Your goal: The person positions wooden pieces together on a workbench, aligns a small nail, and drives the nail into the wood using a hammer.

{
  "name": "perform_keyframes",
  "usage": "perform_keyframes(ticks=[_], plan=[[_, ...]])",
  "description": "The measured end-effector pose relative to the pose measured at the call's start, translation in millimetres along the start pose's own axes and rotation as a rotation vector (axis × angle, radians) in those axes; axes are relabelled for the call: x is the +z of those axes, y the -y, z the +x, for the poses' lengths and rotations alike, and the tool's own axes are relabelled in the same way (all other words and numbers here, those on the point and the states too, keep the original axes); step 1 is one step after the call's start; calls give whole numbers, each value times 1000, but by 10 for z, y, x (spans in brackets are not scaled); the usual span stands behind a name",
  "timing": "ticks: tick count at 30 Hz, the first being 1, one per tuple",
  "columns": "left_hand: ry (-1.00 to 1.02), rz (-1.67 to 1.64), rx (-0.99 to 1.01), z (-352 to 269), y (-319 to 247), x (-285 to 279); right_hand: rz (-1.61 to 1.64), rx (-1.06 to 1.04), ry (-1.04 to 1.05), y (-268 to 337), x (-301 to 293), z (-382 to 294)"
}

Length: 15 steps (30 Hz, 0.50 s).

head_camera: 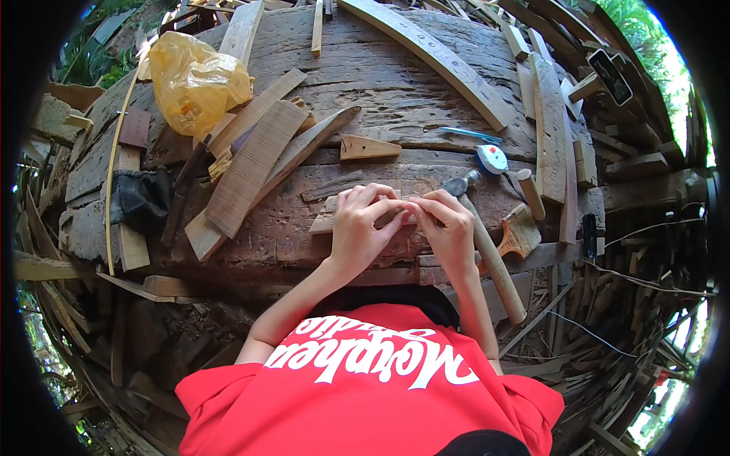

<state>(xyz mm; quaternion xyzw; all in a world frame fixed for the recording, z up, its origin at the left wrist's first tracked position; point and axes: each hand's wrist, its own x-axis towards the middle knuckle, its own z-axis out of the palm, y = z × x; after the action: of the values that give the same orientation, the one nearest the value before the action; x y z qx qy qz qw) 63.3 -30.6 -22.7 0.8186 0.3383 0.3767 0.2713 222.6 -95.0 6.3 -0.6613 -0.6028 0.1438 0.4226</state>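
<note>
Over the near part of a rough wooden workbench (376, 62), my left hand (365, 219) and my right hand (446, 222) meet at the fingertips. Whatever may be pinched between them is too small to make out. A short piece of wood (324, 219) lies under my left hand. Just beyond my right hand is the head of a hammer (456, 185), its wooden handle (493, 262) running towards the bench's near edge. Farther off rest a wedge-shaped wood block (369, 147) and a white and blue tape measure (492, 159).
Planks (256, 168) and a yellow plastic bag (197, 82) lie at the left, beside a dark cloth (142, 196). A long curved board (433, 60) spans the far side. At the right are a brush (520, 231), thick wood pieces (548, 131) and a mounted phone (610, 77).
</note>
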Motion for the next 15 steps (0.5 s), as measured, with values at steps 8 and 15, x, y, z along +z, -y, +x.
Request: perform_keyframes(ticks=[8,15], plan=[[-63,9,2,6,-1,31,-23,-72,-33,-3,33,-56],[-92,78,35,11,-46,29,-25,-100,-45,-29,26,-19]])
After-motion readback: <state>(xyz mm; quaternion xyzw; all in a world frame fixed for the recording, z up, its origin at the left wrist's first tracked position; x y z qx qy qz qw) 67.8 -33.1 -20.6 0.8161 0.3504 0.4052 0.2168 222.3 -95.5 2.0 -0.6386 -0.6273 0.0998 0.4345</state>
